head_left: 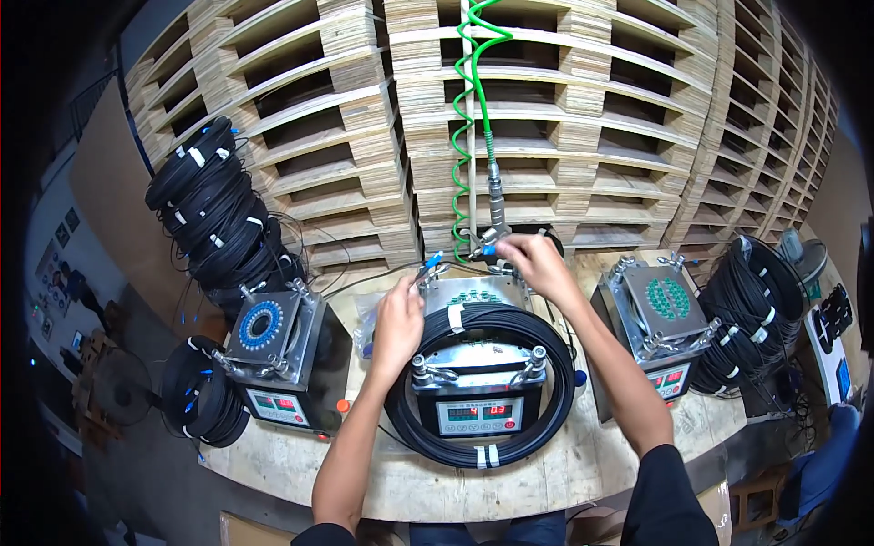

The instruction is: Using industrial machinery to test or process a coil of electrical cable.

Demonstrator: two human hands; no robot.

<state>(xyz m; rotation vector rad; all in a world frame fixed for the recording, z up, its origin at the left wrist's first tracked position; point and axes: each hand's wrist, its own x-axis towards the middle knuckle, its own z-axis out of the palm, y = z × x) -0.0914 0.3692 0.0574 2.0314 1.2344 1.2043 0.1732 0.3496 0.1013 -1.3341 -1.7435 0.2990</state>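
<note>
Evidently both hands are busy: the left hand [399,318] pinches a slim blue connector [433,260], and the right hand [543,267] has its fingertips closed on another small blue piece [489,249], just beside the lower end of a metal air gun [496,196] on a green hose [484,114]. A black cable coil [563,387] encircles the middle machine's display panel [481,418], above the wooden workbench [628,464].

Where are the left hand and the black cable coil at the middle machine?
Left hand [398,326]: head view, back of the hand.
Black cable coil [564,387]: head view, right side of its ring.
</note>
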